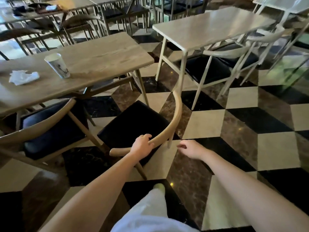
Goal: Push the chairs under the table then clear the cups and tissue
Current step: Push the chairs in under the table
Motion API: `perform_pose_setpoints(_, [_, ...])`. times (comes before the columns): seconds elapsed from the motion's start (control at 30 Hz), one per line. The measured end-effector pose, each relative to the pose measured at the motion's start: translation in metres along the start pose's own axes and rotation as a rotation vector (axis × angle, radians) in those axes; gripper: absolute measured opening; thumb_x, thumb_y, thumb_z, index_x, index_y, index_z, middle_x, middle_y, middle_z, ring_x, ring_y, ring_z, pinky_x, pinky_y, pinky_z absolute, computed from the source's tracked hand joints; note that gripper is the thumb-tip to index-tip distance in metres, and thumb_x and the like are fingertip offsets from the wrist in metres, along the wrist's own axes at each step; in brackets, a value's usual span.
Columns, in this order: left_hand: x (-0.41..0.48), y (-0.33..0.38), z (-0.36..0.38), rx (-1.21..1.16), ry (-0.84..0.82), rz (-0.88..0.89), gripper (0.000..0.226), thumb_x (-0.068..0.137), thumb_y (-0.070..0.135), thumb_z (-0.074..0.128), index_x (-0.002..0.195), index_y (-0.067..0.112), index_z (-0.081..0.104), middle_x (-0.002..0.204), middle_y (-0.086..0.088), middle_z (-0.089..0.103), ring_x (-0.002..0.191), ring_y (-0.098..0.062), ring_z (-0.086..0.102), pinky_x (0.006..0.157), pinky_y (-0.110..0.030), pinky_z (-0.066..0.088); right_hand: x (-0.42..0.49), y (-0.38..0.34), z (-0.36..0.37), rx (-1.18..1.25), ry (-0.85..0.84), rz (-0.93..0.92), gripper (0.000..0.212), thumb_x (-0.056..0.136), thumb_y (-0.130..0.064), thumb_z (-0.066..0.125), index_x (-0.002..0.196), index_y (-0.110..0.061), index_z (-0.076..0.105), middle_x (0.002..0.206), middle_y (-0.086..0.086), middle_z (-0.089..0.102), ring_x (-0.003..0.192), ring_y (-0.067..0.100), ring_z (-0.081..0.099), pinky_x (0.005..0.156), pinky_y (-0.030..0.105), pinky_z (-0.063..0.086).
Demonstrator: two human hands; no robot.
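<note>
A wooden chair (177,113) with a black seat and a curved backrest stands pulled out from the wooden table (103,59), angled to its right corner. My left hand (142,145) grips the curved backrest rail. My right hand (190,149) hovers just right of the rail, fingers loosely curled, holding nothing. A second chair (50,129) with a black seat sits partly under the table at the left. On the table stand a white paper cup (57,65) and, left of it, a crumpled white tissue (23,77).
A pale table (209,25) with pale chairs (222,64) stands to the right, close to the pulled-out chair. More tables and chairs fill the back. The floor is checkered tile (242,131). My white-trousered leg and shoe (158,188) are below.
</note>
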State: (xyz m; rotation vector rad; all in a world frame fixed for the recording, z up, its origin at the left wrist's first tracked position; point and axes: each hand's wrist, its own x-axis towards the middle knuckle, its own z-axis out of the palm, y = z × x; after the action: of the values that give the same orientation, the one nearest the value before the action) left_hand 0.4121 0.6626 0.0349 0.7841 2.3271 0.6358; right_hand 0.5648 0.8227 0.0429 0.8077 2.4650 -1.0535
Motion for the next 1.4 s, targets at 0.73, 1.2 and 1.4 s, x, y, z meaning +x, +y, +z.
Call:
perform_pose_setpoints(0.73, [0.056,-0.003,0.061,0.324,0.143,-0.237,0.045,0.086,0.061,0.050,0.122,0.034,0.055,0.116,0.013,0.064,0.111,-0.009,0.057,0.102,-0.033,0.036,0.162,0.036,-0.087,-0.595,-0.083,-0.592,0.042,0.091,-0.030,0.056,0.132,-0.025,0.047,0.137,0.000,0.041,0.134,0.023,0.029,0.115,0.043,0.022])
perform_pose_setpoints(1.2, [0.061,0.012,0.054,0.223,-0.009,-0.379,0.049,0.089,0.054,0.053,0.130,0.027,0.052,0.128,0.006,0.059,0.126,-0.014,0.047,0.112,-0.035,0.026,0.222,0.033,-0.117,-0.937,-0.290,-0.842,0.037,0.089,-0.034,0.059,0.124,-0.025,0.052,0.122,-0.001,0.059,0.116,0.020,0.050,0.109,0.039,0.031])
perform_pose_setpoints(1.4, [0.059,0.006,0.053,0.198,-0.007,-0.337,0.048,0.088,0.053,0.055,0.129,0.029,0.053,0.128,0.009,0.058,0.124,-0.012,0.045,0.107,-0.034,0.024,0.229,0.039,-0.117,-0.873,-0.229,-0.909,0.028,0.083,-0.036,0.064,0.109,-0.026,0.060,0.108,-0.006,0.064,0.104,0.015,0.056,0.106,0.035,0.034])
